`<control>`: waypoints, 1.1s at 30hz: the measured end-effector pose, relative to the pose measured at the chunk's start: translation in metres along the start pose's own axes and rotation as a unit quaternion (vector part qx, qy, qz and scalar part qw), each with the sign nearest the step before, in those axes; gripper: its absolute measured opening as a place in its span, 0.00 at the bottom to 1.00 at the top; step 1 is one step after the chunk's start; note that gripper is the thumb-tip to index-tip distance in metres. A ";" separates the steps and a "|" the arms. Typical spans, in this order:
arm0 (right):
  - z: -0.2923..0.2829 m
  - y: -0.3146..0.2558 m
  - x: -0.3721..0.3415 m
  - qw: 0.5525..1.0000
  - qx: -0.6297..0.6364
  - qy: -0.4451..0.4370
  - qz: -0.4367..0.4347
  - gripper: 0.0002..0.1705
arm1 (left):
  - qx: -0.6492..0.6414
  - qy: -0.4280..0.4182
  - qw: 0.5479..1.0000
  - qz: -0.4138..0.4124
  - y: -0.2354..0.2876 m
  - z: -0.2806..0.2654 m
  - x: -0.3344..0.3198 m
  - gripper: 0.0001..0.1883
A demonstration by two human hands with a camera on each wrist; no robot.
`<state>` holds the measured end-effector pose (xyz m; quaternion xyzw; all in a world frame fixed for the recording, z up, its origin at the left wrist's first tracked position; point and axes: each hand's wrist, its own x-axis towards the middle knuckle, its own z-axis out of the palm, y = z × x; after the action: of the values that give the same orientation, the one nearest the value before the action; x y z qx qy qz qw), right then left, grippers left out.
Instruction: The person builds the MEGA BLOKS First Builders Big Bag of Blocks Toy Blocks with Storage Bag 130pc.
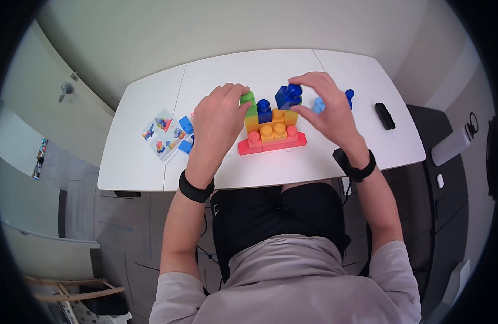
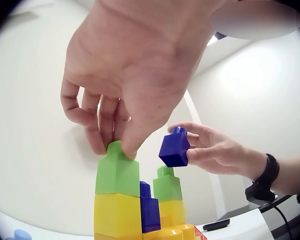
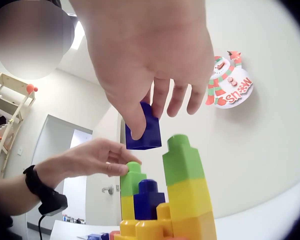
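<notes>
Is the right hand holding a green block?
No, the right hand pinches a dark blue block, while the green blocks sit on yellow blocks.

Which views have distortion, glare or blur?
Head: wide-angle bending, black corners, table looks bowed. Left wrist: bright glare on the right wall, blurred oval top right. Right wrist: blurred patch top left, soft shadow beside the snowman; raised blue block fairly sharp.

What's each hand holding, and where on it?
Right hand: raised dark blue block, pinched with the thumb on a side face. Left hand: left green block, pinched at the top.
</notes>
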<state>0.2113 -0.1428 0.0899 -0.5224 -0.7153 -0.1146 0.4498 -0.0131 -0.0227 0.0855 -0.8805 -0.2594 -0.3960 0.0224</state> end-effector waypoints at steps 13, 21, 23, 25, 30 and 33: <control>0.036 0.008 -0.011 0.987 -0.149 -0.003 -0.056 0.30 | 0.013 -0.025 1.000 -0.006 0.002 -0.001 -0.001 0.12; 0.043 0.013 -0.017 0.984 -0.175 -0.018 -0.032 0.32 | 0.018 -0.032 0.999 -0.009 0.001 -0.001 0.001 0.12; 0.044 0.014 -0.020 0.982 -0.183 -0.038 -0.025 0.31 | 0.022 -0.034 0.999 -0.007 0.000 -0.001 0.000 0.12; 0.044 0.010 -0.021 0.981 -0.189 -0.044 -0.023 0.31 | 0.026 -0.036 0.999 -0.005 0.002 -0.003 0.000 0.12; 0.035 -0.001 -0.021 0.971 -0.226 -0.071 -0.001 0.34 | 0.023 -0.037 0.999 -0.002 0.003 -0.003 0.000 0.14; 0.027 0.007 -0.020 0.978 -0.194 -0.076 -0.008 0.37 | 0.022 -0.036 0.999 0.004 0.003 -0.004 -0.001 0.17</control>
<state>0.2041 -0.1356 0.0571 -0.6009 -0.7160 -0.2145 0.2835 -0.0153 -0.0269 0.0884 -0.8945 -0.2655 -0.3581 0.0337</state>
